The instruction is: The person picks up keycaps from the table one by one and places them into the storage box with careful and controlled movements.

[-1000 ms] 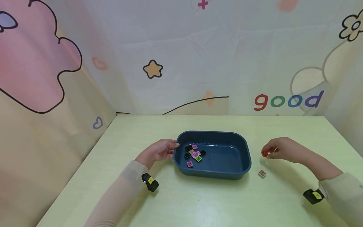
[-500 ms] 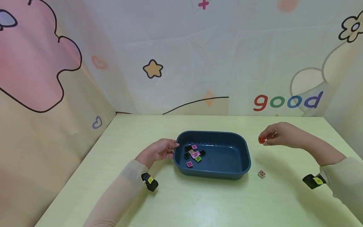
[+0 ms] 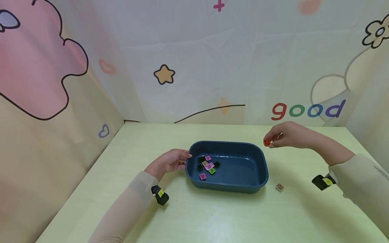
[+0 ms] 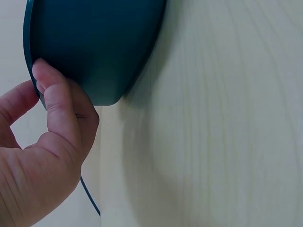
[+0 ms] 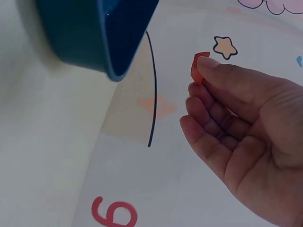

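Observation:
A dark blue rectangular basin (image 3: 240, 187) stands on the table. My left hand (image 3: 171, 160) pinches its left rim between thumb and fingers; the left wrist view shows the thumb and a bent finger on the wall. Several small square pieces lie in the basin's left half: pink (image 3: 203, 176), green (image 3: 211, 170), black (image 3: 199, 167) and tan. Up at the basin's far right corner, my right hand (image 3: 288, 135) holds a small red piece (image 3: 266, 142) between thumb and fingertips, above the table. In the right wrist view the red piece (image 5: 197, 66) sticks out past the thumb.
One tan square piece (image 3: 280, 187) lies on the pale green table (image 3: 212, 216), to the right of the basin. A printed cloth (image 3: 194, 67) hangs behind and at both sides of the table.
My right hand has lifted the red piece off the table and carried it up and left toward the basin. The left hand and basin have stayed in place.

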A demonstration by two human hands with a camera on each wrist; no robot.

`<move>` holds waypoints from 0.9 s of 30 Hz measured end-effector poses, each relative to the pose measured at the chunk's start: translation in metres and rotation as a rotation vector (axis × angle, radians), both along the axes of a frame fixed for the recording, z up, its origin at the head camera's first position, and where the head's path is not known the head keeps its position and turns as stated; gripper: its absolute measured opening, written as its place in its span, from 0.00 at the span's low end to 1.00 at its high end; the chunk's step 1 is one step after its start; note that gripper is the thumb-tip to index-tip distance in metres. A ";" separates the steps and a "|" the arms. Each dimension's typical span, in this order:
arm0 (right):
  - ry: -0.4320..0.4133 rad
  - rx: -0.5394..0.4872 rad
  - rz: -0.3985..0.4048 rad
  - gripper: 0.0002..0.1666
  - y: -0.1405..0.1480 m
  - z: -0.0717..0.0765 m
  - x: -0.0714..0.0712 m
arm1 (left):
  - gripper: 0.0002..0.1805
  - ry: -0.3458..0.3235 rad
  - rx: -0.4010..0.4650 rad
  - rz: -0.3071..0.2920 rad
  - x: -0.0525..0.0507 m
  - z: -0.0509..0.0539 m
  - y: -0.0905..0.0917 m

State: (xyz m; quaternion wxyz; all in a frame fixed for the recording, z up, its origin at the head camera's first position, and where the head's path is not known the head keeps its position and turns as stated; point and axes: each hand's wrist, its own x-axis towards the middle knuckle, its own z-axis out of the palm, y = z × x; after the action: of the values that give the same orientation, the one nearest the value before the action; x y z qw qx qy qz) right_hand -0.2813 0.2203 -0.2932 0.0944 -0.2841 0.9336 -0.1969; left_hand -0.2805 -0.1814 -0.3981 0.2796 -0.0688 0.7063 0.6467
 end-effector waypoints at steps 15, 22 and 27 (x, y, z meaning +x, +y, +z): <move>0.030 -0.022 0.140 0.15 -0.058 0.024 -0.016 | 0.13 0.000 0.014 0.027 -0.001 -0.002 -0.003; -0.001 -0.037 0.212 0.13 -0.084 0.018 -0.022 | 0.10 -0.006 0.006 0.040 -0.003 -0.006 -0.002; -0.024 -0.045 0.245 0.13 -0.099 0.011 -0.026 | 0.09 -0.022 0.008 0.045 -0.004 -0.008 -0.002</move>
State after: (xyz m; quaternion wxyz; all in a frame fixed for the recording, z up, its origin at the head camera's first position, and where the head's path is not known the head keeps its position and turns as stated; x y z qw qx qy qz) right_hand -0.3068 0.1213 -0.2817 0.1225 -0.3957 0.8861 -0.2079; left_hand -0.2843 -0.1833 -0.4058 0.2730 -0.0906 0.6989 0.6549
